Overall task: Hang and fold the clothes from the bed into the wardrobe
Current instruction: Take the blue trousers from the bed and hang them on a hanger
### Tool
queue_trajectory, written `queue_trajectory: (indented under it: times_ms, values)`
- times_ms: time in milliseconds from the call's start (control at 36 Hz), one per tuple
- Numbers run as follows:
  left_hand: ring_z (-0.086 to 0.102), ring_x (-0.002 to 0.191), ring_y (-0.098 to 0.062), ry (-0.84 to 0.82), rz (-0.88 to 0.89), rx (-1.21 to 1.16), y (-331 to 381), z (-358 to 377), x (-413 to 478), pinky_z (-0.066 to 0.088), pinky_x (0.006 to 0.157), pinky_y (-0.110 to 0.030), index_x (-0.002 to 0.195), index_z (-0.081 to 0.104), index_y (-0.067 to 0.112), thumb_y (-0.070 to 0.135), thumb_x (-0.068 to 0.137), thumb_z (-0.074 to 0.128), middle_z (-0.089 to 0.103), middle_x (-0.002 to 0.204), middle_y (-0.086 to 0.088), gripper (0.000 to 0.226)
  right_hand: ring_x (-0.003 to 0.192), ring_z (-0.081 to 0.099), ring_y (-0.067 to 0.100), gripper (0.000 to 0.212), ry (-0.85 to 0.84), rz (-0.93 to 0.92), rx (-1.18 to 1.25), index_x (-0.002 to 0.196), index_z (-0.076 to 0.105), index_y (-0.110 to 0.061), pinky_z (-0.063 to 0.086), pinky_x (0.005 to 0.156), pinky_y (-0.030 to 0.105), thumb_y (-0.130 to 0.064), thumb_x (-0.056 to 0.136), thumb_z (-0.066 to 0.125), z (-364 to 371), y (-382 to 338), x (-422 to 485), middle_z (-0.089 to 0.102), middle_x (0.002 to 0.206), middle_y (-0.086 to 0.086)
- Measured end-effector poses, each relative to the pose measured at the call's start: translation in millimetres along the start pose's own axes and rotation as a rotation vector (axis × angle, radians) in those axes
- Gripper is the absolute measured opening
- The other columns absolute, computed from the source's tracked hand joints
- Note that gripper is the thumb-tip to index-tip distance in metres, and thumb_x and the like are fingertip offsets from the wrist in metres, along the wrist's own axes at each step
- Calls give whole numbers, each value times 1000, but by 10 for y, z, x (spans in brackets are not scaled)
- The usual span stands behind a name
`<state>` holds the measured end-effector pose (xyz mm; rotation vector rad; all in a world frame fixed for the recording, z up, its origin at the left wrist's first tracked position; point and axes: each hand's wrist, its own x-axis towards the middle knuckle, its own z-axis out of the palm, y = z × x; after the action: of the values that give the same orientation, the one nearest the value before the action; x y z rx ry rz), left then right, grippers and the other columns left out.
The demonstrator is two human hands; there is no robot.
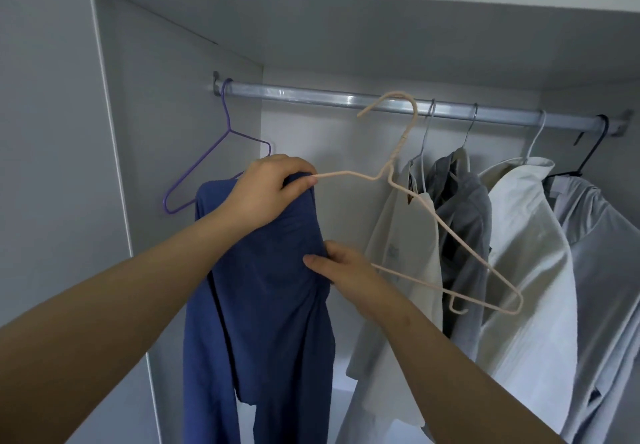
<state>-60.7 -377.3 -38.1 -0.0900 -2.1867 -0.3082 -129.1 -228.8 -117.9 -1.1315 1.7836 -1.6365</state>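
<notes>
Blue garment [270, 305] droops, bunched, off a tilted beige hanger [399, 145].

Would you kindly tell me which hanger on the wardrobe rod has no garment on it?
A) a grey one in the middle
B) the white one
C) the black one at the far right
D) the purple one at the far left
D: the purple hanger hangs bare at the left end of the rod, while the black, white and grey ones each carry shirts.
</notes>
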Motion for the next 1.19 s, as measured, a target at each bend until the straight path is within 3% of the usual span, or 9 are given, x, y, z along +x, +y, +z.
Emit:
queue_trajectory:
  times_ms: [139, 222, 306, 417, 528, 639, 972, 1111, 1194]
  values:
    - [56, 83, -19, -4, -58, 48, -187, -64, -25, 39, 72, -24, 98, 68, 10, 23, 93, 55, 66, 90, -7, 19, 91, 65, 12, 18, -72, 129, -243, 99, 69, -11, 51, 80, 23, -21, 85, 65, -252, 186, -112, 70, 99, -2]
    - [57, 85, -22, 18, -87, 80, -315, -109, -52, 42, 75, -34, 96, 66, 11, 30, 94, 53, 65, 91, -7, 24, 75, 58, 12, 21, -87, 201, -480, 75, 59, -8, 42, 68, 16, -25, 87, 63, -437, 235, -189, 60, 78, 2]
    - [56, 82, -21, 72, -133, 151, -419, -184, -79, 40, 67, -33, 95, 65, 14, 48, 87, 39, 64, 89, -4, 43, 80, 58, 8, 18, -69, 205, -692, 87, 66, -12, 42, 67, 11, -30, 88, 63, -624, 295, -248, 67, 90, 2]
    - [53, 74, -19, 100, -144, 267, -499, -223, -161, 33, 60, -29, 94, 64, 17, 64, 77, 19, 61, 79, 2, 68, 86, 61, 16, 27, -32, 106, -906, 86, 63, -9, 46, 77, 28, -36, 89, 59, -790, 295, -227, 66, 88, 2]
    - [52, 69, -22, 171, -131, 315, -514, -252, -232, 29, 55, -29, 92, 64, 12, 62, 77, 16, 60, 73, -3, 71, 78, 50, 12, 40, 60, -70, -1247, 63, 29, -27, 26, 67, 26, -46, 90, 50, -976, 268, -197, 40, 65, -13]
    - [51, 65, -22, 170, -153, 313, -562, -299, -302, 30, 56, -28, 90, 65, 11, 60, 79, 18, 58, 68, -1, 69, 92, 55, 16, 41, 131, -179, -1354, 62, 24, -30, 23, 67, 25, -46, 89, 49, -1178, 253, -255, 44, 73, -11]
    - [62, 58, -26, 53, 3, 412, -712, -319, -437, 36, 50, -23, 80, 69, 15, 50, 87, 30, 66, 65, -2, 53, 86, 52, 14, 43, 217, -52, -1428, 58, 26, -30, 25, 73, 27, -32, 87, 58, -1530, 325, -346, 35, 62, -16]
    - [63, 55, -22, -1, 86, 416, -647, -215, -424, 33, 45, -19, 73, 67, 18, 44, 88, 35, 66, 64, 2, 44, 60, 46, 18, 41, 258, -313, -1217, 51, 29, -21, 35, 58, 28, -15, 71, 64, -1412, 231, -276, 36, 52, -10]
    - [63, 58, -24, 58, 47, 344, -547, -82, -389, 35, 51, -23, 77, 68, 16, 50, 85, 32, 67, 67, 0, 50, 66, 42, 16, 39, 294, -402, -1060, 52, 29, -26, 32, 59, 15, -10, 69, 61, -1224, 139, -191, 37, 61, -11]
